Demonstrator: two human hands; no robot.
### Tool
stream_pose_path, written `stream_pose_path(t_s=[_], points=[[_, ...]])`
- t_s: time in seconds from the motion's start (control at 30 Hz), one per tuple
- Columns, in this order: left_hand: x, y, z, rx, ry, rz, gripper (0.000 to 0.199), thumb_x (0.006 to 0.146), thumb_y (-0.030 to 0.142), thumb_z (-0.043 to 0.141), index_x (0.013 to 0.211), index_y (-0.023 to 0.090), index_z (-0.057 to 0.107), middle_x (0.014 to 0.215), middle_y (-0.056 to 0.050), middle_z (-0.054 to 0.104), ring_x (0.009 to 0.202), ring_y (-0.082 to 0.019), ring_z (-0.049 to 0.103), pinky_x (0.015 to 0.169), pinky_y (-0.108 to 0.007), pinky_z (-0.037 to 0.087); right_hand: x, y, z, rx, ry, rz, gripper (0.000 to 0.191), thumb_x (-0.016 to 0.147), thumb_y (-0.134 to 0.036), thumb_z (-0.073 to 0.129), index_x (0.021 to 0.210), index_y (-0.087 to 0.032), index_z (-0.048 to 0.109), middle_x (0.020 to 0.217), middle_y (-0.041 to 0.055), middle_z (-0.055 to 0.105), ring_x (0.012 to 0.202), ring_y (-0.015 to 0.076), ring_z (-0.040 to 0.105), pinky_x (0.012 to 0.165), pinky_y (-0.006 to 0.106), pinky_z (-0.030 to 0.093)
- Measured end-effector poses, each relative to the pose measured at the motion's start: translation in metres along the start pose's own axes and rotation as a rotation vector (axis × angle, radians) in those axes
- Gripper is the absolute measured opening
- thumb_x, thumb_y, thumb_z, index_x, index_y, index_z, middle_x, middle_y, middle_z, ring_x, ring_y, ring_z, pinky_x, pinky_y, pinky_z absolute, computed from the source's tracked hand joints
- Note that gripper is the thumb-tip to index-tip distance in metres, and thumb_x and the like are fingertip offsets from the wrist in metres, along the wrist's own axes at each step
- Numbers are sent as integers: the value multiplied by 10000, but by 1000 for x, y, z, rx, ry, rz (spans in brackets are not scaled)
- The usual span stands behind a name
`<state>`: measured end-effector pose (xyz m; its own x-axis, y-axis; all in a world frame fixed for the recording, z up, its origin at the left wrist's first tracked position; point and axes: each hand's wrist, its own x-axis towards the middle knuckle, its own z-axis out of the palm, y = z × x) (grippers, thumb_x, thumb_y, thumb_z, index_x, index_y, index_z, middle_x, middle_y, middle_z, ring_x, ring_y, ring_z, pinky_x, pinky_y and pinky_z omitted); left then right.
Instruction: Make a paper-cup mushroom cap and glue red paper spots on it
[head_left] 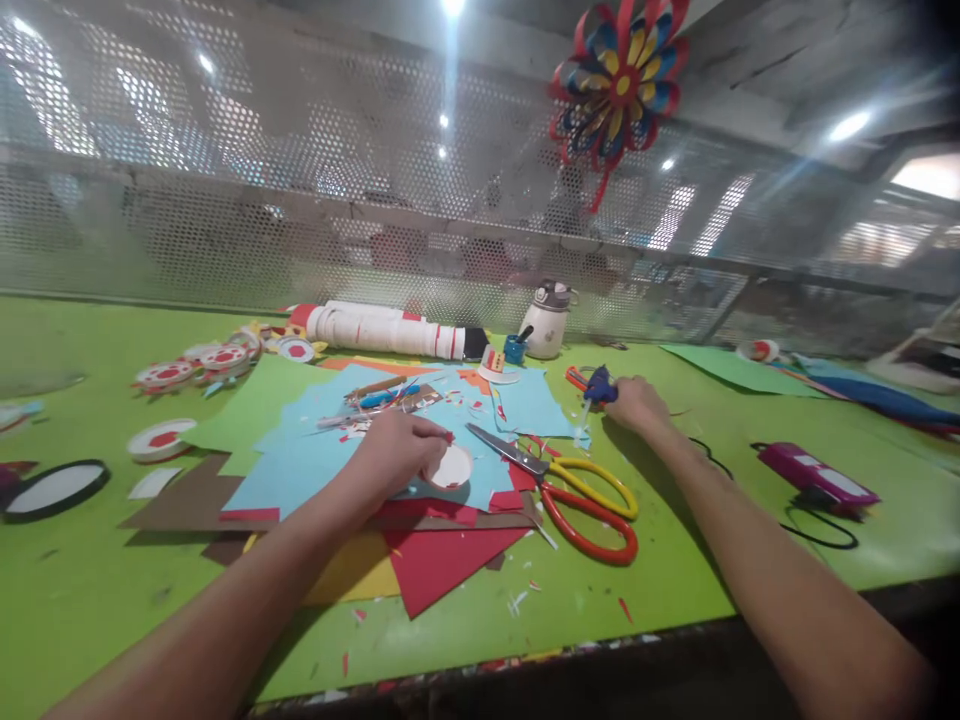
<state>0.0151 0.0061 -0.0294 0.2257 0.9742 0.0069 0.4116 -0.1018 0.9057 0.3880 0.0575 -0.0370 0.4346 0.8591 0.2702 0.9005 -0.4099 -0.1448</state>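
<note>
My left hand (397, 452) is closed at the edge of a small white paper disc (451, 467) over blue paper sheets (300, 468); a tiny red bit shows at its fingertips. Farther right, my right hand (636, 403) has its fingers wrapped round a dark blue glue gun (600, 386), whose nozzle points down toward the table. Between the hands lie large scissors (536, 463) with one yellow and one red handle, blades apart. Pencils, a blue cutter (388, 396) and paper scraps lie beyond my left hand.
Paper rolls (390, 332), a bottle (547, 320) and a small blue pot (515, 348) stand at the back. Red-and-white paper wheels (165, 375) lie left. A purple box (817, 475) with a black cable sits right. A paper flower (622, 85) hangs above.
</note>
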Motion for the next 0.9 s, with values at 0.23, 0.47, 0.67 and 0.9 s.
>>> stream_pose_path(t_s=[0.23, 0.47, 0.67, 0.9], points=[[5, -6, -1, 116, -22, -7, 235, 608, 234, 548, 684, 131, 746, 576, -33, 660, 581, -182, 558, 511, -264, 403, -13, -6, -43, 505, 88, -22, 313, 747, -316, 539, 976, -120, 623, 830, 110, 682, 722, 230, 653, 590, 298, 490], [6, -3, -5, 246, 31, 7, 250, 631, 191, 529, 722, 128, 753, 680, -43, 711, 723, -213, 625, 589, -272, 443, -96, -53, -83, 944, -380, -470, 358, 824, -522, 532, 879, -190, 655, 821, 66, 689, 685, 182, 640, 633, 297, 520], [4, 1, -2, 352, 18, 27, 235, 611, 116, 498, 599, 142, 732, 704, -52, 734, 751, -209, 639, 612, -260, 435, -139, -76, -87, 678, -686, -753, 360, 909, -464, 467, 819, -160, 637, 753, 40, 650, 664, 142, 580, 591, 251, 457], [-1, 3, 1, 441, 16, 77, 290, 656, 139, 491, 743, 157, 768, 730, -50, 746, 723, -196, 637, 649, -261, 454, -143, -79, -76, 561, -665, -733, 387, 918, -507, 423, 845, -177, 612, 816, 16, 638, 718, 142, 548, 634, 243, 428]])
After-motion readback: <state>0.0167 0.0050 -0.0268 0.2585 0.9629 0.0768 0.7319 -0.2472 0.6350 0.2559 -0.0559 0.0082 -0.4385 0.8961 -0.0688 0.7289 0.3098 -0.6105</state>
